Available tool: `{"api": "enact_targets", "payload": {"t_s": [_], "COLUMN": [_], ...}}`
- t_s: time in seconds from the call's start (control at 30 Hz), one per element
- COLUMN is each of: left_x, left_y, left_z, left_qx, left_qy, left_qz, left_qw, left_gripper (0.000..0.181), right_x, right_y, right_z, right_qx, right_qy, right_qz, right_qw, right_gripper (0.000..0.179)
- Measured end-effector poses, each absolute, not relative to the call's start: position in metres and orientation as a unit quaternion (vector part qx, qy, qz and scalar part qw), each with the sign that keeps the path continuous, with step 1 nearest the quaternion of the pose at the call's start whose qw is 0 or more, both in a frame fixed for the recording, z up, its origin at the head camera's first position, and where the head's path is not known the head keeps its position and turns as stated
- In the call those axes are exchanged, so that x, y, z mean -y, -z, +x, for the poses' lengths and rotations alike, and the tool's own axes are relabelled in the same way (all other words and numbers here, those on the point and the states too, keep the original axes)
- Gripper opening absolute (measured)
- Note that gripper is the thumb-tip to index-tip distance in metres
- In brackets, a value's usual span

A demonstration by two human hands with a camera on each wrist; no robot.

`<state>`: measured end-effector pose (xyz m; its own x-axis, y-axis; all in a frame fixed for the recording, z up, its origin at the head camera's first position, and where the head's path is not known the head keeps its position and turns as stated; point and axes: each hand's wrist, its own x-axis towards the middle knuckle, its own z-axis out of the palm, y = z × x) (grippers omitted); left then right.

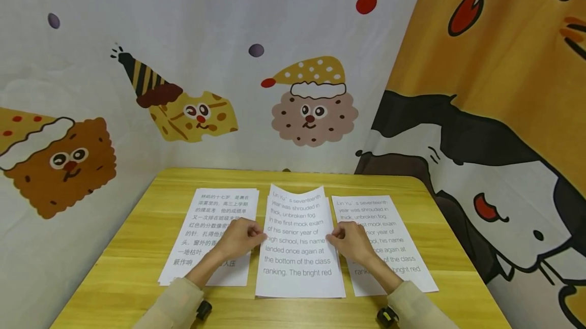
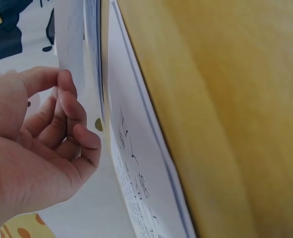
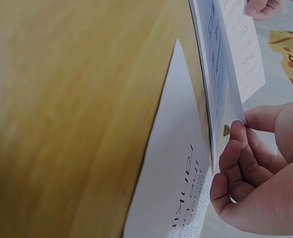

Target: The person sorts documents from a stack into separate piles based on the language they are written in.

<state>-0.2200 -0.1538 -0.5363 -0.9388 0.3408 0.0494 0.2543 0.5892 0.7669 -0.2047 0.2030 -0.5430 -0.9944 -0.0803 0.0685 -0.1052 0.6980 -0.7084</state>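
Sleeves: beige cuffs [image 1: 180, 298] at the near side, a small black wrist device [image 1: 387, 316] at the right one.
Hands: left hand [image 1: 240, 237] and right hand [image 1: 352, 240] each pinch one long edge of the same sheet between thumb and fingertips; remaining fingers loosely curled.
Held sheet: white paper sheet with large black English print [image 1: 297, 252], middle of the desk, raised over a matching white paper pile [image 3: 216, 74]; far edge bowed. Contact at its near edge cannot be told.
Left pile: white paper stack with black Chinese print [image 1: 201, 227], edges slightly uneven, partly under the left hand in view.
Right paper: white paper with black English print [image 1: 393, 247], lying skewed.
Risk: uneven pull could crease or tear the held sheet; a slack pinch could drop it askew; a low wrist could drag either side paper.
Desk: yellow wood-grain top [image 1: 123, 268].
Backdrop: white cartoon-printed cloth [image 1: 201, 29], orange cloth at right [image 1: 426, 49].
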Motion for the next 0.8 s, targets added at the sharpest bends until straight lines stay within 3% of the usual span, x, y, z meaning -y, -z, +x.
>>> {"api": "enact_targets", "payload": {"t_s": [0.8], "left_x": [0.154], "left_y": [0.524], "left_z": [-0.220], "left_qx": [-0.878], "left_qy": [-0.445], "left_qz": [0.164], "left_qw": [0.057], "left_gripper": [0.012], "right_x": [-0.209], "right_y": [0.533], "right_z": [-0.206], "right_qx": [0.915], "right_qy": [-0.400], "right_qz": [0.050], "right_qw": [0.030], "right_gripper": [0.007]}}
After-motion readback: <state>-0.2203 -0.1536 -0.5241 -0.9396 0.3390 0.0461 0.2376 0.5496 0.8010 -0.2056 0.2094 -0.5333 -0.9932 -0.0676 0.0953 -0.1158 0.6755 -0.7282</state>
